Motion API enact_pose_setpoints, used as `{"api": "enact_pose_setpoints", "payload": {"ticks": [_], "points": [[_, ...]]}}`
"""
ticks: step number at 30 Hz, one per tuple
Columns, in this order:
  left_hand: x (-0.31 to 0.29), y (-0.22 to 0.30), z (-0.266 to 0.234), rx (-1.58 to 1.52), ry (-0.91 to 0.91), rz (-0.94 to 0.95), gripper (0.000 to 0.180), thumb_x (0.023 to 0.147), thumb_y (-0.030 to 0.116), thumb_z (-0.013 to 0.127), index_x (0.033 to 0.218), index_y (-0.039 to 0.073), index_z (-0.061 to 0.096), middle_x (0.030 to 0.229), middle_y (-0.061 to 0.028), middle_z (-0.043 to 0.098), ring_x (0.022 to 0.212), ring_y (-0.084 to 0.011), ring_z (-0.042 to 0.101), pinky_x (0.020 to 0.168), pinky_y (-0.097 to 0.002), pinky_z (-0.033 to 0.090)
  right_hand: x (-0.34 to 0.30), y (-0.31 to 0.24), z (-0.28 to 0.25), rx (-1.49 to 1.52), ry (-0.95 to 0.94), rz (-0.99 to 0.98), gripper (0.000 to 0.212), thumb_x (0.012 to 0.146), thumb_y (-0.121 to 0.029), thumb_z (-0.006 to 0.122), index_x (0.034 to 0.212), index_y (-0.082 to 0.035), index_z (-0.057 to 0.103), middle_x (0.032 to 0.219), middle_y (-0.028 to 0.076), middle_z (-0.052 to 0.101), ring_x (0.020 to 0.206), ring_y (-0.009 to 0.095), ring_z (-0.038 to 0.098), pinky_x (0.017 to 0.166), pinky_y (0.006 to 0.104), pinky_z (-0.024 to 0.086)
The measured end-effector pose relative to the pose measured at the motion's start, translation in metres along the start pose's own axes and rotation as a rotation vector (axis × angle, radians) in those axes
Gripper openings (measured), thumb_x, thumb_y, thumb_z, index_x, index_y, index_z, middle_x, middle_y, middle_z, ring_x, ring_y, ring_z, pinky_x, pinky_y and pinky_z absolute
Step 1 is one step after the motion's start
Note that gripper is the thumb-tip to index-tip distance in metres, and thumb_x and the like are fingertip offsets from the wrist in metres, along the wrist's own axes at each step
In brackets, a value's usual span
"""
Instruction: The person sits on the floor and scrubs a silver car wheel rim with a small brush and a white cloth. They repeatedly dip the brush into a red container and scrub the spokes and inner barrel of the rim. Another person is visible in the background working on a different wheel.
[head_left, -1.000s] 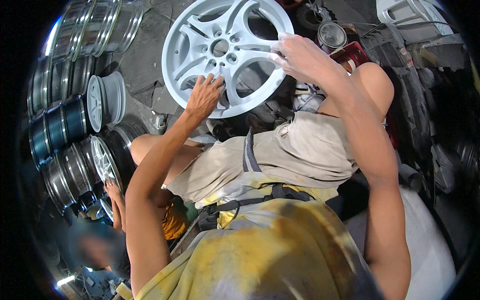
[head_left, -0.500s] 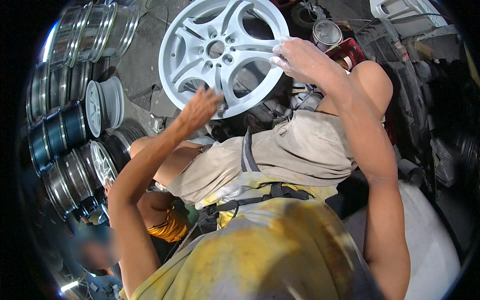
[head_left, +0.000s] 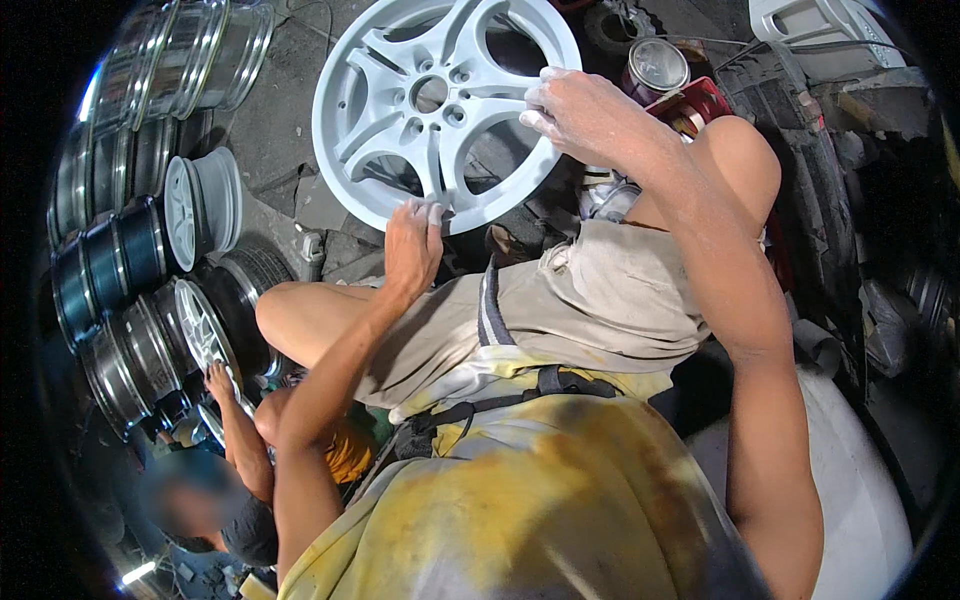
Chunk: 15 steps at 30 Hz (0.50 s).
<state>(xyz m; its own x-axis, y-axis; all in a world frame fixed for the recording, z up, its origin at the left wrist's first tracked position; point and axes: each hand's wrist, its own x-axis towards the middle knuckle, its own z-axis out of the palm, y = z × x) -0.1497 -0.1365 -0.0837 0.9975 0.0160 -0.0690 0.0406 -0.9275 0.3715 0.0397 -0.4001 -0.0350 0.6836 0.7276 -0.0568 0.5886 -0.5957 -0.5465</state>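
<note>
A pale grey-white alloy wheel rim (head_left: 372,203) with split spokes and a ring of bolt holes stands before my knees, its face toward me. My left hand (head_left: 410,245) is closed at its near edge, fingertips and thumb against the lip. On the right side, my right hand (head_left: 590,118) curls its fingers over the rim where a spoke meets it. White dust coats the fingers of both hands. Whether a small thing lies under the left fingertips is hidden.
Stacked wheel rims (head_left: 105,260) line the left, with a white rim (head_left: 205,205) beside them. A person's hand (head_left: 220,382) at lower left touches another rim. At right are a round can (head_left: 658,65), a red container (head_left: 705,100) and a white plastic chair (head_left: 820,20).
My left hand, blurred over the lower spokes before, has come back to the near lip. The right hand has shifted slightly left, and the wheel rim has moved very little.
</note>
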Motion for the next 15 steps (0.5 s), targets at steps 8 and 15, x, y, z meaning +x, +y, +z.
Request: {"api": "enact_pose_setpoints", "payload": {"ticks": [8,15], "points": [[-0.004,0.031,0.027,0.179,0.119,-0.227,0.031,0.099,0.021,0.057,0.108,-0.004,0.073,0.087,-0.0264,0.070,0.085,-0.0406,0.061,0.078,-0.0515,0.045,-0.002,0.000,-0.005,0.032,0.008,-0.032,0.026,0.099,-0.023,0.061,0.096,0.002,0.068,0.095,0.019,0.064,0.092,0.037,0.065,0.082,0.0469,0.052],[0.021,0.032,0.048,0.162,-0.012,-0.499,0.035,0.099,0.025,0.055,0.105,-0.003,0.074,0.095,-0.0286,0.070,0.099,-0.0444,0.059,0.085,-0.0567,0.042,-0.007,-0.002,-0.014,0.060,0.016,-0.006,0.024,0.099,-0.021,0.061,0.095,0.002,0.068,0.092,0.020,0.065,0.094,0.038,0.065,0.084,0.0462,0.053]]}}
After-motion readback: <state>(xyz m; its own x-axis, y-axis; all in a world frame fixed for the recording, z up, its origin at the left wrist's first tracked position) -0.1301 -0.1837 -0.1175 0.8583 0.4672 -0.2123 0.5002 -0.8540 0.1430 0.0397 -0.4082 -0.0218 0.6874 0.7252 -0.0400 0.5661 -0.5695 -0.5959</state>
